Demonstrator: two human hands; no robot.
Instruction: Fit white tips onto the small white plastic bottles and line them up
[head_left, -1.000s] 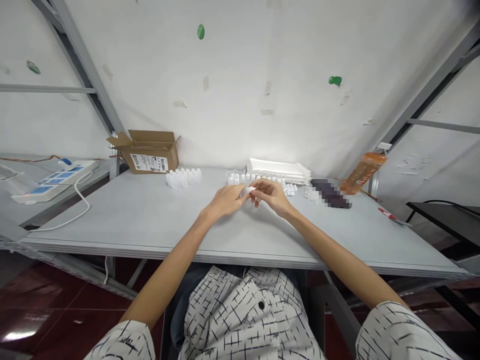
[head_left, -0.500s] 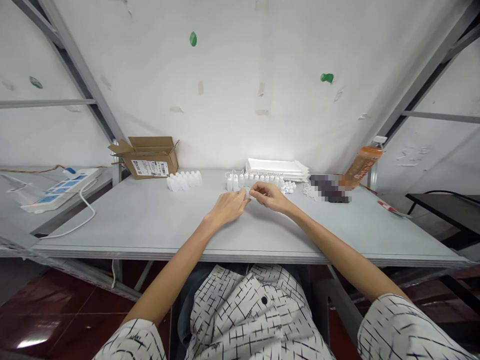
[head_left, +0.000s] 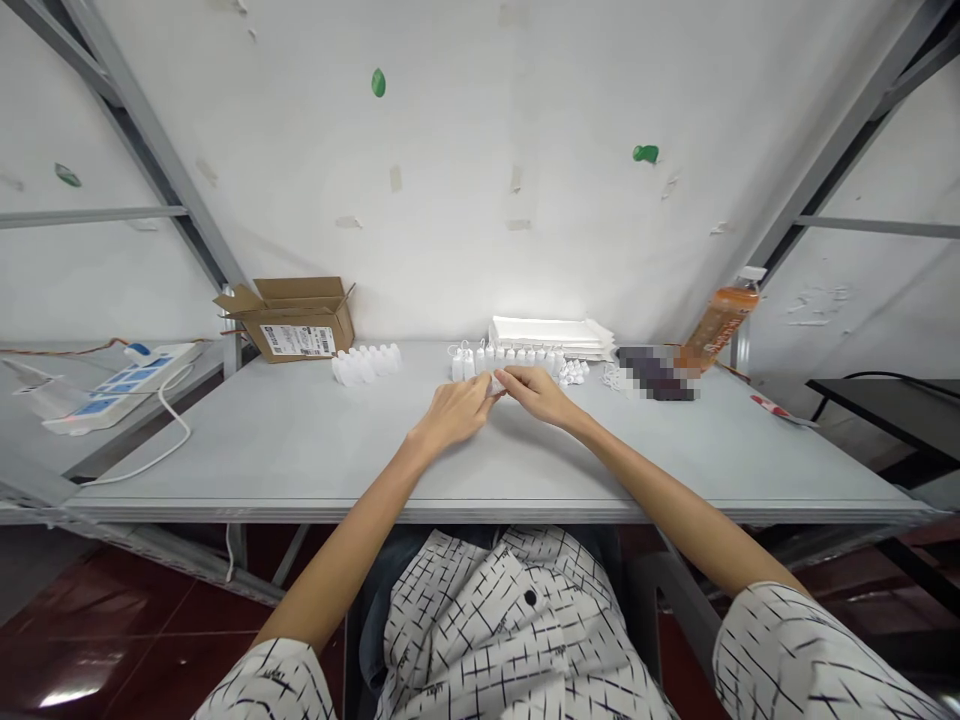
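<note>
The white stack (head_left: 551, 337) against the wall is the landmark here. In front of it, toward the person, the left hand (head_left: 455, 410) and right hand (head_left: 541, 396) meet above the grey table (head_left: 300, 445). Both are closed, fingertips pinching a small white piece (head_left: 495, 385) between them, mostly hidden by the fingers. Just in front of the stack stands a row of small white bottles (head_left: 525, 358), some with thin loops on top, and at its front right lies a pile of small white parts (head_left: 574, 372). Right of the stack come a tangle of white string (head_left: 618, 379), a dark, pixelated item (head_left: 654, 372) and a tilted orange bottle (head_left: 721, 322). Left of the stack is a cluster of translucent white bottles (head_left: 366, 364); farther left sit an open cardboard box (head_left: 300, 330) and, well apart, a power strip (head_left: 124, 385)
</note>
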